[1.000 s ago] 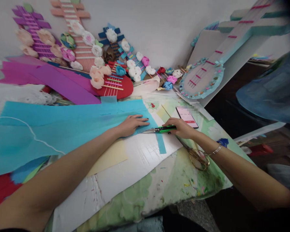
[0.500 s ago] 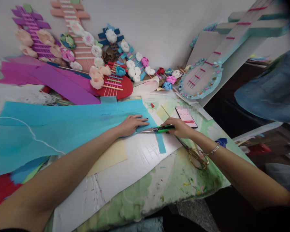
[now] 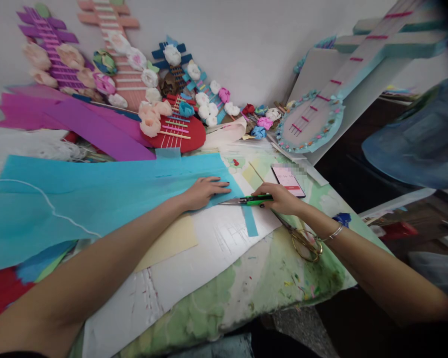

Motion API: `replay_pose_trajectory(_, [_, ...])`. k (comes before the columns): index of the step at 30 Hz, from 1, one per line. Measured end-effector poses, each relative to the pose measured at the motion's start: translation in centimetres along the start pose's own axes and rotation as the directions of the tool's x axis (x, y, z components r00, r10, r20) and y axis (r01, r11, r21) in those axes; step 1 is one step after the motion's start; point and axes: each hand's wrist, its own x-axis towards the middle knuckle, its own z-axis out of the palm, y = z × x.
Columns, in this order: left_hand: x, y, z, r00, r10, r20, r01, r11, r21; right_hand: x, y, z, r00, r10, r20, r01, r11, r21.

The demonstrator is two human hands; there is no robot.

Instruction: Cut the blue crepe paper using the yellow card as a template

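My left hand [image 3: 206,191] lies flat with fingers stretched out on a large sheet of turquoise crepe paper [image 3: 97,194], pressing near its right end. In my right hand [image 3: 280,198] is a green and black utility knife [image 3: 257,200], its blade out and pointing left along the paper's front edge, just below my left fingers. A narrow turquoise strip [image 3: 250,221] sticks out toward me beneath the knife. Under the paper is a scratched white board [image 3: 224,238], with a pale yellow sheet [image 3: 171,243] on it.
Gold-handled scissors [image 3: 306,244] lie by my right wrist, and a phone [image 3: 288,180] showing a timer lies beyond it. Paper-flower-decorated instrument models [image 3: 179,129] line the wall. A pale blue one [image 3: 309,122] leans at the right. Purple paper [image 3: 100,129] is piled at the back left.
My right hand and the knife have shifted slightly to the right along the paper's edge. The left hand stays in place on the paper.
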Motion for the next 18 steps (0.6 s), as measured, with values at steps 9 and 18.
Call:
replay_pose_trajectory(9, [0.1,-0.3,0.2,1.0,0.014,-0.009,-0.014,1.0,-0.006,1.0,-1.4,0.1,1.0,-0.013,0.017,0.013,1.0,-0.008])
replay_pose_trajectory(18, [0.0,-0.4,0.3,0.999,0.017,-0.033,-0.019,0.998,-0.062,0.0,-1.9,0.0,1.0,-0.018,0.019,0.018,0.999,0.044])
